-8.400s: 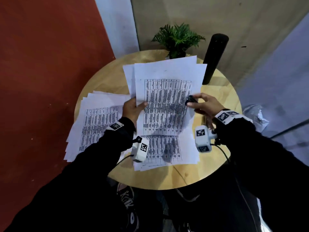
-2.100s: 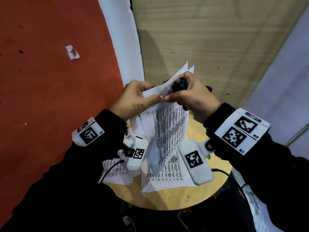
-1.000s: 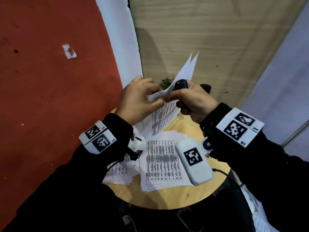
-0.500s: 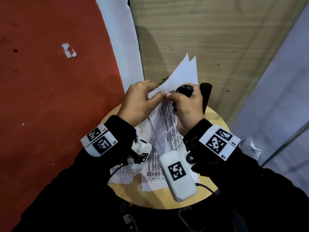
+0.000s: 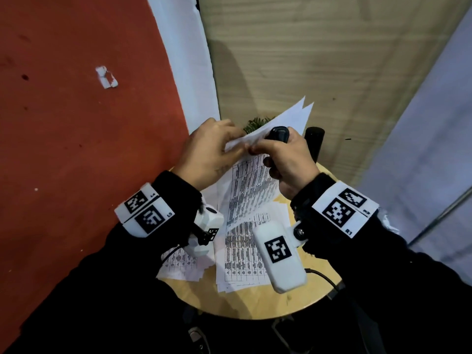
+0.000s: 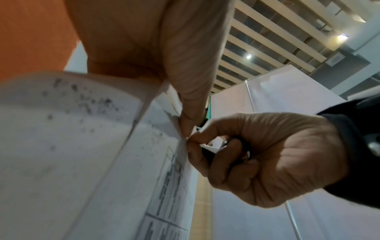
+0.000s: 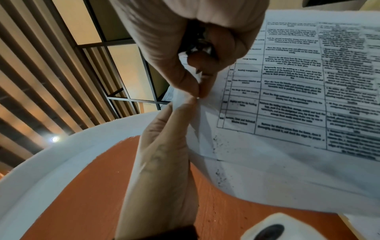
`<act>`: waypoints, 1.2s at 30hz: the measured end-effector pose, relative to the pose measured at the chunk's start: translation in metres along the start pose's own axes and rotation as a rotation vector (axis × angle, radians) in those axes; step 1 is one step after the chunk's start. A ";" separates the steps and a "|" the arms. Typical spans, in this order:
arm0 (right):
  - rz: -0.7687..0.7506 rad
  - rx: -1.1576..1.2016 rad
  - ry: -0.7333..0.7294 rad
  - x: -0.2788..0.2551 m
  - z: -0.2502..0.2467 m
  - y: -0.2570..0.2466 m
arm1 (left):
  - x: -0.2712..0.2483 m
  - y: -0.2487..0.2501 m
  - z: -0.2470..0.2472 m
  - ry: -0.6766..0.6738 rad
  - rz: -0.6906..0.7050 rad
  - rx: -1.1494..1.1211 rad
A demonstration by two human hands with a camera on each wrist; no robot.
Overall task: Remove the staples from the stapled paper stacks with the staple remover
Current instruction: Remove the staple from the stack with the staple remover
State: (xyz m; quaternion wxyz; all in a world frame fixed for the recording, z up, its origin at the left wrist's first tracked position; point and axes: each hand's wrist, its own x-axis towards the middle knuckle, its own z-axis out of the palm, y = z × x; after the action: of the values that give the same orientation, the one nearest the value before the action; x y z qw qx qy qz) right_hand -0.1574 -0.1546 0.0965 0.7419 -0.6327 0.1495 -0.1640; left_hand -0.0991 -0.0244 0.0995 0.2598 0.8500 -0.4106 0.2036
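Round wooden table (image 5: 255, 306) at 6 o'clock, bearing printed paper stacks (image 5: 241, 261). Above it, a raised stapled paper stack (image 5: 251, 182): left hand (image 5: 208, 154) at 10 o'clock pinches its corner; right hand (image 5: 287, 157) at 2 o'clock curls round the black staple remover (image 5: 278, 134), thumb and forefinger nipping the same corner. Beyond, 12 o'clock, potted plant (image 5: 255, 123).

This looks like a partitioned booth inside a large hall, fitted out as a small paperwork spot. Beyond the fingers (image 5: 237, 139) stand a red wall (image 5: 76, 123), a white partition panel (image 5: 184, 60) and a wood-grain panel (image 5: 319, 60), while high above them runs a slatted ceiling (image 6: 273, 42) with a recessed spotlight (image 6: 249, 56). Below the fingers a small round wooden tabletop (image 5: 268, 305) carries printed sheets (image 5: 242, 256), with a potted plant (image 5: 255, 122) just behind.
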 end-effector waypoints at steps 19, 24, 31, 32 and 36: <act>-0.008 0.103 0.180 0.024 -0.014 0.010 | -0.013 -0.006 0.013 0.133 -0.251 -0.254; 0.035 -0.147 0.204 0.046 -0.032 0.029 | -0.006 -0.017 0.000 0.062 -0.299 -0.417; -0.168 -0.572 0.161 0.056 -0.035 0.033 | -0.003 -0.030 -0.017 -0.071 -0.226 -0.297; -0.238 -0.628 0.147 0.054 -0.033 0.028 | -0.002 -0.032 -0.021 -0.090 -0.212 -0.271; -0.657 -0.851 -0.009 0.051 -0.019 0.006 | 0.003 -0.041 -0.031 -0.120 -0.143 -0.151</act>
State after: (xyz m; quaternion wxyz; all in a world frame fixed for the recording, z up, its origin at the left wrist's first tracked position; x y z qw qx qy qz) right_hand -0.1193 -0.1927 0.0867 0.3299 -0.8917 -0.0063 -0.3099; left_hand -0.0691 0.0147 0.1142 0.3119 0.8658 -0.3779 0.1015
